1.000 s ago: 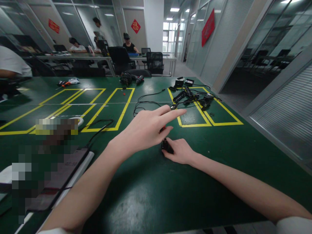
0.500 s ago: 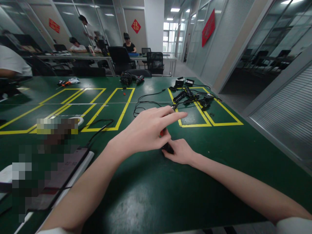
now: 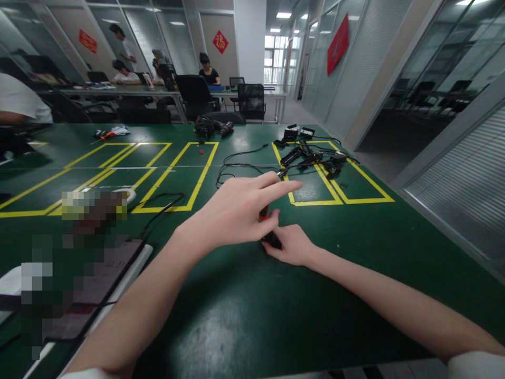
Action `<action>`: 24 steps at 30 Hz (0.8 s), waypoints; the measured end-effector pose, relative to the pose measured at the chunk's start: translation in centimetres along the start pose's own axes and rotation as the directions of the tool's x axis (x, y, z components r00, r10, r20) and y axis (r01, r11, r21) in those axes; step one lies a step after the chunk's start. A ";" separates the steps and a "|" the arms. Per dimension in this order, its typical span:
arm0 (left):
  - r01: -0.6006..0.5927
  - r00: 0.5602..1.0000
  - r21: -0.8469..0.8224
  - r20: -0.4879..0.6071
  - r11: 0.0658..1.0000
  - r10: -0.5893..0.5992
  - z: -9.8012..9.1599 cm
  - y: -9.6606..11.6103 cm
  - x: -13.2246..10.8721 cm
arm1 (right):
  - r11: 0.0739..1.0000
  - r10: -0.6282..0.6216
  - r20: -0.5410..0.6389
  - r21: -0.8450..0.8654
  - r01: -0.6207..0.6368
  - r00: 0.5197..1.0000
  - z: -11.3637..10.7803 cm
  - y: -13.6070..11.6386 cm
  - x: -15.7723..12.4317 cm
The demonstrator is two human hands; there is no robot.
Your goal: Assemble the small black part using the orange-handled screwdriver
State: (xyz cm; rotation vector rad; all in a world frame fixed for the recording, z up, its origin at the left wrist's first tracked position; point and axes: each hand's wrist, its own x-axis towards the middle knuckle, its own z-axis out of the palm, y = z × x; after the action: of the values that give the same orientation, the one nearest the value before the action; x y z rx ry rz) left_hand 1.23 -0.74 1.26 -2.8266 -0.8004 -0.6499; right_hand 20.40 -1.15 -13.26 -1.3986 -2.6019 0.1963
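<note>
The green desk [image 3: 236, 316] has yellow tape [image 3: 202, 179]; across the room [image 3: 249, 47], people [image 3: 209, 76] sit by another desk [image 3: 272, 93]. The left hand [image 3: 244, 208] pinches a red and black tool [image 3: 263, 214] (one finger [image 3: 288, 186] sticks out). The right hand [image 3: 292, 245] curls around a small black part [image 3: 273, 240] just below. The tool stands nearly upright, its low tip hidden.

The table [image 3: 252, 321] is green, marked with yellow tape rectangles [image 3: 203, 176]. The handheld tool [image 3: 263, 215] shows red and black above a black piece [image 3: 273, 239]. Black parts [image 3: 311, 160] lie toward the far right corner, orange-and-white things [image 3: 110, 133] near the far edge.
</note>
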 end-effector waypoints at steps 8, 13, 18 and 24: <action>0.049 0.999 0.030 -0.017 0.998 -0.049 -0.1 0.0 0.0 | 1.000 0.011 0.000 -0.022 -0.011 1.000 -0.1 0.0 -0.1; 0.004 1.000 0.004 0.003 1.000 -0.004 -0.3 0.0 0.1 | 1.000 0.011 0.012 -0.022 -0.011 1.000 -0.2 -0.1 -0.1; 0.032 0.999 0.000 -0.001 0.999 -0.032 -0.3 0.1 0.0 | 1.000 0.026 0.034 -0.016 -0.025 0.999 -0.4 -0.2 -0.1; 0.011 1.000 0.008 0.003 1.000 -0.011 -0.3 0.0 0.1 | 1.000 0.018 0.024 -0.018 -0.018 1.000 -0.3 -0.1 -0.1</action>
State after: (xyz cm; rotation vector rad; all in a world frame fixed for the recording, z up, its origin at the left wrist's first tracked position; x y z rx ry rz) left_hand 1.21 -0.75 1.61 -2.8189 -0.8180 -0.6427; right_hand 20.42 -1.24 -12.94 -1.4350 -2.6172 0.1943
